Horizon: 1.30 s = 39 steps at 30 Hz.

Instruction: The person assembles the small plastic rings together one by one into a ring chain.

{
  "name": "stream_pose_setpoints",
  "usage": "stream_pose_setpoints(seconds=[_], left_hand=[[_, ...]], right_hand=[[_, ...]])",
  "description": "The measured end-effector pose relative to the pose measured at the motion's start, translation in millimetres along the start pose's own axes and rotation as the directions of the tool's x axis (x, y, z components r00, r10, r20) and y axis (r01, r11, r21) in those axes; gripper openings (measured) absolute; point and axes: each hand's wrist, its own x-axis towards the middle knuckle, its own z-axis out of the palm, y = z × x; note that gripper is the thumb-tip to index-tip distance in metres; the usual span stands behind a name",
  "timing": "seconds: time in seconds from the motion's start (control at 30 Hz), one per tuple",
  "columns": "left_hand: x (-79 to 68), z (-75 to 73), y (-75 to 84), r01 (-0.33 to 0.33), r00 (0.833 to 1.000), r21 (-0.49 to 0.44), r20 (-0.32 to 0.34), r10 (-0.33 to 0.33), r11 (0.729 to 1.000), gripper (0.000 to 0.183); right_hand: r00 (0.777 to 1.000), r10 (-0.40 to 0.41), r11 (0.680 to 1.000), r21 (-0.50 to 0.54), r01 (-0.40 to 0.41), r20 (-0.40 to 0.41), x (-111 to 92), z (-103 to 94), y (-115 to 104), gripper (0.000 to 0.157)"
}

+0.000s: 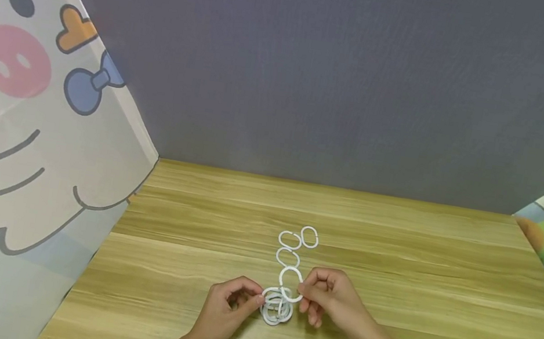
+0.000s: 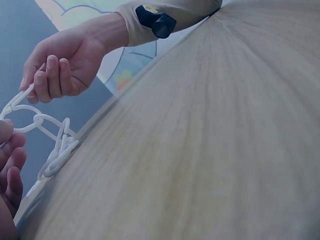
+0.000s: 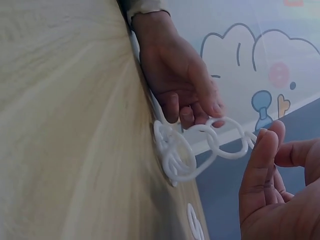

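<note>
My right hand [image 1: 334, 300] pinches a white open-ended plastic ring [image 1: 293, 268] between thumb and index finger, raised off the table. My left hand [image 1: 229, 306] pinches another white ring at the left side of a bunch of linked rings [image 1: 272, 323]. In the right wrist view, the left hand [image 3: 182, 75] holds its ring while a chain of white rings [image 3: 192, 165] droops to the table. The left wrist view shows the right hand [image 2: 65, 65] above, gripping the upper ring. Fingers partly hide where the two pinched rings meet.
Farther back on the wooden table [image 1: 398, 241] lie three more white rings, one being the far right ring [image 1: 317, 241]; I cannot tell whether they interlock. A grey panel [image 1: 316, 82] stands along the back edge. A cartoon-printed panel [image 1: 108, 168] borders the left side.
</note>
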Motion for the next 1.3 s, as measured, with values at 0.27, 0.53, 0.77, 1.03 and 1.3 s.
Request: stream_pose_setpoints(seconds=[0.27, 0.53, 0.77, 1.03, 1.3], left_hand=[[0.1, -0.5, -1.4, -0.040, 0.999, -0.014, 0.005, 0.040, 0.999, 0.006], [0.5, -0.3, -1.4, -0.048, 0.999, -0.001, 0.000, 0.048, 0.999, 0.008], [0.2, -0.5, -1.7, -0.032, 0.999, 0.004, 0.003, 0.032, 0.999, 0.006], [0.1, -0.3, -0.9, -0.024, 1.000, 0.013, 0.003, 0.024, 1.000, 0.008], [-0.5, 0.1, 0.0, -0.018, 1.000, 0.000, 0.022, 0.018, 1.000, 0.008]], right_hand=[[1.000, 0.014, 0.999, 0.038, -0.015, 0.019, 1, 3.2, 6, 0.029], [0.999, 0.023, 0.999, 0.021, -0.024, 0.026, 1, 2.3, 6, 0.029], [0.998, -0.047, 0.996, -0.081, 0.043, -0.041, 1, 3.0, 7, 0.016], [0.996, -0.076, 0.995, -0.075, 0.073, -0.048, 0, 1.7, 11, 0.015], [0.995, -0.073, 0.996, -0.056, 0.069, -0.072, -1, 1.7, 13, 0.016]])
